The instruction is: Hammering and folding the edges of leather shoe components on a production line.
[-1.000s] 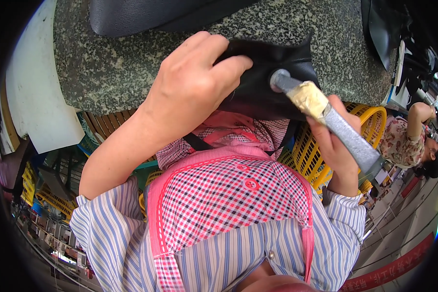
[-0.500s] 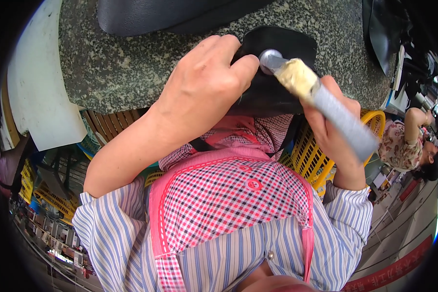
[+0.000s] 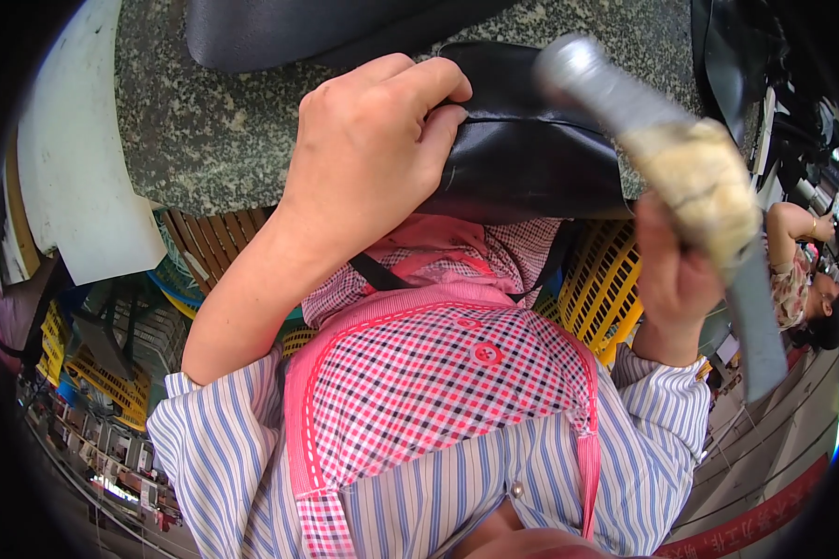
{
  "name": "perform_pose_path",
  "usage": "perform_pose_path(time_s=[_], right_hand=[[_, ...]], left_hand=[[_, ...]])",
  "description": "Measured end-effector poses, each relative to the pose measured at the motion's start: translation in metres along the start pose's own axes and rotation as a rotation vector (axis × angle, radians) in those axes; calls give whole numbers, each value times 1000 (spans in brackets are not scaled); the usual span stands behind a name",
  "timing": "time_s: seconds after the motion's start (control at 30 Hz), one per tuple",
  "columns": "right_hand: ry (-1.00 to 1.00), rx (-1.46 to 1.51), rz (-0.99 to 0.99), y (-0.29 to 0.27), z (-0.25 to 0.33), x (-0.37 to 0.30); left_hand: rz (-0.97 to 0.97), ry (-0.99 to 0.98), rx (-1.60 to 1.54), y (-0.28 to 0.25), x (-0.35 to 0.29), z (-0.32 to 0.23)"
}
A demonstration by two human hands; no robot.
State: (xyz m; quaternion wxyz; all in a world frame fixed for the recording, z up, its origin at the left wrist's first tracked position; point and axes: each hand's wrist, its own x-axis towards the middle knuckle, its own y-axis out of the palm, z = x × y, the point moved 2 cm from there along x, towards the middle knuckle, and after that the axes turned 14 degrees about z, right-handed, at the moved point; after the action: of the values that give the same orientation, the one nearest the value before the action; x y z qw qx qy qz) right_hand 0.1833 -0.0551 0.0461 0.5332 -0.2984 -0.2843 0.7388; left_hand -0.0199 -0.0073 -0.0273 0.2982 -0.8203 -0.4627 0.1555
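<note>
My left hand [image 3: 368, 140] is closed, thumb and fingers pinching the left side of a shiny black leather piece [image 3: 527, 168]. A seam or fold runs across the leather, which lies over the near edge of the stone slab. Raised above its right side is a metal hammer [image 3: 625, 93] with a rounded head, somewhat blurred. Yellowish wrapping surrounds the middle of the hammer, and a flat grey end sticks out behind. My right hand [image 3: 680, 279] is closed around it at the wrapping, with some fingers hidden behind the tool.
A speckled stone slab [image 3: 214, 140] carries a large black piece [image 3: 289, 33] at the far side. More black sheets [image 3: 732, 56] hang at the right. Yellow plastic baskets [image 3: 597, 279] stand below the slab. A white board [image 3: 75, 158] is at left; another person [image 3: 802, 261] sits at far right.
The hammer has lifted off the leather and swung up to the right with my right hand. My left hand has shifted slightly left, and the leather now shows its fold lying flatter.
</note>
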Motion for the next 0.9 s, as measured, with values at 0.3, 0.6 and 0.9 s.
perform_pose_path(time_s=[0.3,0.6,0.9], right_hand=[[-83,-137,314,16,-1,18],[10,-143,278,24,-6,10],[49,-238,256,1,5,21]], left_hand=[[56,-77,-4,-4,7,-2],[-210,207,314,-13,-4,11],[-38,230,587,0,-22,4]])
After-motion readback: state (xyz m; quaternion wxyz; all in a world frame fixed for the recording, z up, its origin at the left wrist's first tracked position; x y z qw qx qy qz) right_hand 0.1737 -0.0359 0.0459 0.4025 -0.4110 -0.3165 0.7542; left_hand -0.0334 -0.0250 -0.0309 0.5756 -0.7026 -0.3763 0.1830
